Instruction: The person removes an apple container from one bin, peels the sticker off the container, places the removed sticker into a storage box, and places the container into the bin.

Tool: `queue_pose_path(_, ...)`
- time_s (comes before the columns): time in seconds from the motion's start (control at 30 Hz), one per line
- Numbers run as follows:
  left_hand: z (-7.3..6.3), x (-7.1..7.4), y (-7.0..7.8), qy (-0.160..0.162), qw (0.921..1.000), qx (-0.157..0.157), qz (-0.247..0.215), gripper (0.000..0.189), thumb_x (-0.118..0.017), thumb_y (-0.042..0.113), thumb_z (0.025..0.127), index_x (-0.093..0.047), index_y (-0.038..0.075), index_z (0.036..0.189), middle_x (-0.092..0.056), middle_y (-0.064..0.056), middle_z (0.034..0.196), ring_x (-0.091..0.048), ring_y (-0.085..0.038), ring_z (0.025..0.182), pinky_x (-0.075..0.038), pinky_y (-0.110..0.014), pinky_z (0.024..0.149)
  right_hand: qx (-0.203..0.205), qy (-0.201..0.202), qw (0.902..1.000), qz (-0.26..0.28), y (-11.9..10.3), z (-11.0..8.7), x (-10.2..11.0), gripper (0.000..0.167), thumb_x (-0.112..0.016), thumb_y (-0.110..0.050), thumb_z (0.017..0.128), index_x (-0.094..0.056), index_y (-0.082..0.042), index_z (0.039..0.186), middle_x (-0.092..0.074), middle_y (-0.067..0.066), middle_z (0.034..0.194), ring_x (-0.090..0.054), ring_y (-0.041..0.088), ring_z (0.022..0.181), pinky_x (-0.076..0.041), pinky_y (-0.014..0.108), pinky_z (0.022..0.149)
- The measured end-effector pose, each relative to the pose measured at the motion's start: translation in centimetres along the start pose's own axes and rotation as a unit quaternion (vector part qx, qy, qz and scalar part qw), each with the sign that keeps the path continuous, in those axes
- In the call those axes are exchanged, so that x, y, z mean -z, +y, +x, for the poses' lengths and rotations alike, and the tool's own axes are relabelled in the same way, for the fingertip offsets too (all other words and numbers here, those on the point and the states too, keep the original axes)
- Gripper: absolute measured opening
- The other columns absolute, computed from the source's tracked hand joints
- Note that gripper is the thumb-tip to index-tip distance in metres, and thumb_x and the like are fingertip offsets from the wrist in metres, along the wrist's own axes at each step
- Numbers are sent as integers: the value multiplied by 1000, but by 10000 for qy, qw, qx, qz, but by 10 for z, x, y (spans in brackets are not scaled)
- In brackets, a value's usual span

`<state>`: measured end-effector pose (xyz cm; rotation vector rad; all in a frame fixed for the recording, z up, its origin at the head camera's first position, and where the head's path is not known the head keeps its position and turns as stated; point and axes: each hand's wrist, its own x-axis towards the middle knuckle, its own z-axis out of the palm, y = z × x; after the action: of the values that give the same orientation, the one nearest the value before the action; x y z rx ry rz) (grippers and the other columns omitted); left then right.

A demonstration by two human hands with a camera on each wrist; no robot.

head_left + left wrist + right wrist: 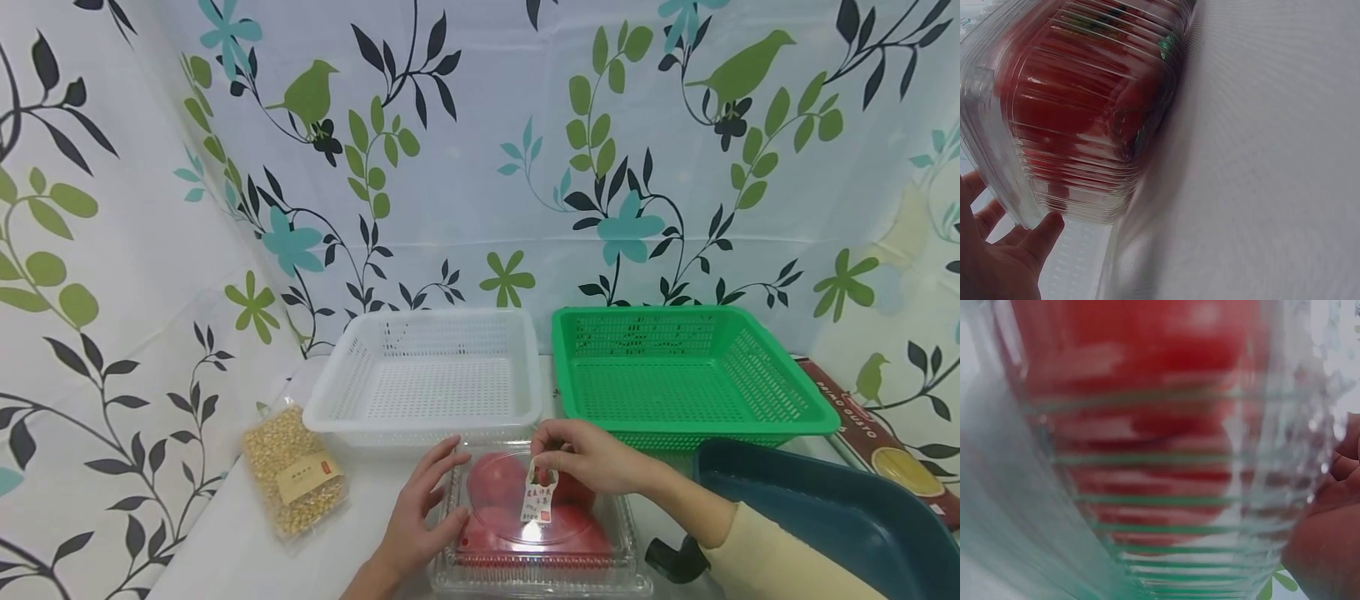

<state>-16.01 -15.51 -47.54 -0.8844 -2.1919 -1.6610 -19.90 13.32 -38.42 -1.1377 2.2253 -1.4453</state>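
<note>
A clear plastic box (540, 581) of round red fruits (491, 531) sits on the white table (375, 492), close to the person, its sides roughly squared with the baskets behind it; from the head camera it looks a little wider side to side than front to back, though the slanted view makes its true long axis hard to judge. On its top, the narrow label (536, 506) runs lengthwise away from the person, leaning slightly, with its picture end farthest and its lettering nearest. The right hand (592, 454) has its thumb and forefinger brought together at that far end, pinching the label, the other fingers bent in behind. The left hand (423, 510) is spread wide, thumb well apart from the fingers, touching the box along its left edge without wrapping round it. The box's far edge lies just in front of the white basket (420, 425), leaving little room there, and the green basket (705, 435) stands behind to the right. On the right, the black handle (677, 560) of the dark blue pan (810, 508) comes near the box's side, while a red package (873, 433) lies beyond the pan. To the left, bare tabletop separates the spread hand from a bag of yellow kernels (277, 450).
</note>
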Motion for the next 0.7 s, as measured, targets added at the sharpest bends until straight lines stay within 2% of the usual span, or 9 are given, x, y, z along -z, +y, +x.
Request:
queue_pose_path(0.2, -1, 0, 2, -14, 9999, 125, 42, 52, -67, 6, 87, -58, 5, 137, -39, -20, 154, -40, -45, 136, -52, -67, 85, -64, 291, 9995, -99, -1, -2, 8, 8, -57, -11, 103, -59, -6, 97, -62, 1, 83, -60, 18, 78, -53, 37, 73)
queue_pose_path(0.47, -1, 0, 2, -2, 9997, 224, 8, 51, -67, 6, 87, -57, 3, 137, -39, -18, 155, -39, -49, 136, -50, -70, 86, -210, 246, 9993, -194, -5, -5, 17, 7, -57, -12, 103, -60, -8, 98, -63, 1, 85, -60, 18, 80, -54, 35, 74)
queue_pose_path(0.7, -2, 0, 0, -13, 9998, 171, -36, 51, -67, 5, 86, -57, 3, 137, -38, -18, 155, -38, -50, 136, -50, -69, 87, -330, 294, 9987, -265, -11, -14, 29, 5, -59, -11, 103, -61, -7, 101, -63, 3, 87, -61, 22, 83, -55, 36, 77)
